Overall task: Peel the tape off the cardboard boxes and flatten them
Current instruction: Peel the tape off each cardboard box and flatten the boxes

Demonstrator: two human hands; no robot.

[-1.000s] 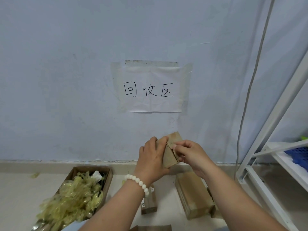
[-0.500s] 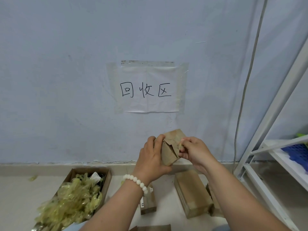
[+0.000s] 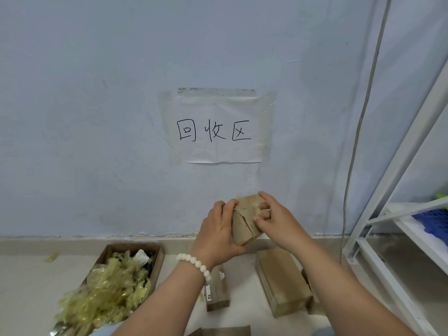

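Note:
A small brown cardboard box (image 3: 243, 223) is held up in front of the wall, tilted, with one end flap facing me. My left hand (image 3: 218, 232) grips its left side, a white bead bracelet on that wrist. My right hand (image 3: 274, 220) holds the box's upper right end, fingertips curled on a bit of yellowish tape there. On the floor below lie a taped box (image 3: 282, 283) to the right and a narrower box (image 3: 217, 288) between my forearms.
An open carton (image 3: 158, 255) at lower left is heaped with crumpled yellowish tape (image 3: 106, 297). A white metal shelf frame (image 3: 397, 214) stands at right with a blue crate (image 3: 434, 220). A paper sign (image 3: 218, 132) is taped on the wall. Cardboard (image 3: 225, 331) shows at the bottom edge.
The held box has turned in my hands and dropped slightly. My right hand has shifted from the box's front edge up to its top right end, fingers now curled on the tape.

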